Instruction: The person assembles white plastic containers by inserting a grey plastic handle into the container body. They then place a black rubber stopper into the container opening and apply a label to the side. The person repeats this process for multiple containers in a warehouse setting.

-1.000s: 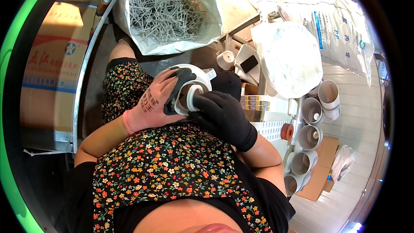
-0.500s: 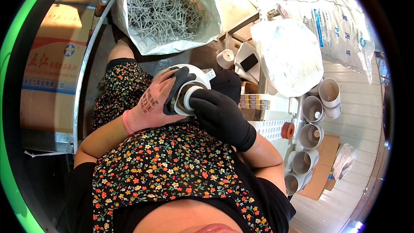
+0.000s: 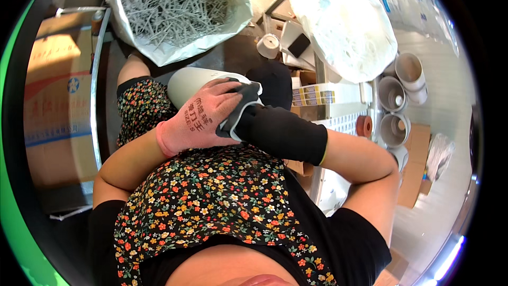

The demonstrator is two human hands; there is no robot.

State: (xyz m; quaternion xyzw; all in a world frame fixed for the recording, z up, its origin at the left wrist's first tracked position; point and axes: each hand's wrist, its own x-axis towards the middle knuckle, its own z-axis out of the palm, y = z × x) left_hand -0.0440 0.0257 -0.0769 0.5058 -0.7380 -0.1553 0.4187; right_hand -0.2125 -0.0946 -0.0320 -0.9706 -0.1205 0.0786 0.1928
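A white plastic pipe fitting (image 3: 186,83) lies tilted above my lap, its rounded body toward the far left. My left hand (image 3: 203,114), in a pink glove with a dark grey coated palm, is closed around its near end. My right hand (image 3: 280,133), in a black glove, reaches from the right into the fitting's open end. Its fingers are hidden inside, so I cannot see whether they hold the white round piece.
An open white sack (image 3: 238,8) of thin grey sticks stands ahead. To its right is a white bag (image 3: 346,32). Several grey-white pipe pieces (image 3: 392,94) line the right side, near a brown tape roll (image 3: 364,126). A cardboard box (image 3: 61,90) stands left.
My right hand has pushed into the fitting's opening, and the white round piece is out of sight. The fitting has tipped, showing more of its side. My right elbow has swung outward.
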